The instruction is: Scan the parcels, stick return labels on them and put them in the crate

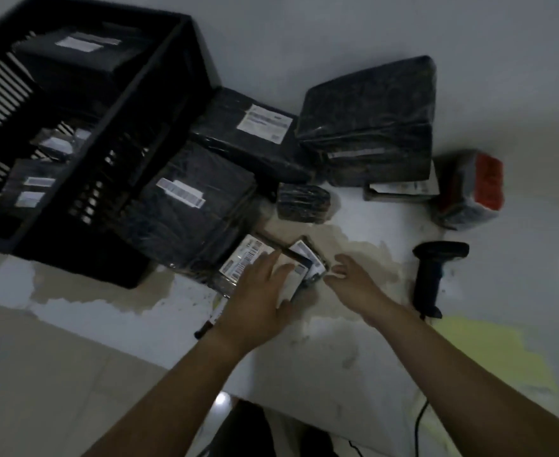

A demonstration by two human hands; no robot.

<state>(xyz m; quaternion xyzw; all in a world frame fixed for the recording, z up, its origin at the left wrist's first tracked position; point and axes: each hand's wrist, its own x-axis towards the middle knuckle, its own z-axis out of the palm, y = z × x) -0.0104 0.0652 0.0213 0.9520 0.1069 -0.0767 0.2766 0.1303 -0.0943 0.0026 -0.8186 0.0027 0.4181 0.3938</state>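
Black crate (73, 257) holds a few parcels (83, 65), more sit on the tabletop (337, 344); left hand (255, 298) presses one flat-fingered, right hand (357, 285) open.

A worn white table (337, 357) bears a yellow sheet (489, 351) at near right and a dark pen (206, 328) near its left edge.

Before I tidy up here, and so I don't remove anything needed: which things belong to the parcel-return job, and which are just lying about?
Job: black crate, black-wrapped parcels beside it, small labelled parcel under the left hand, barcode scanner.
Probably lying about: red-topped wrapped bundle, dark pen-like item, yellow paper.
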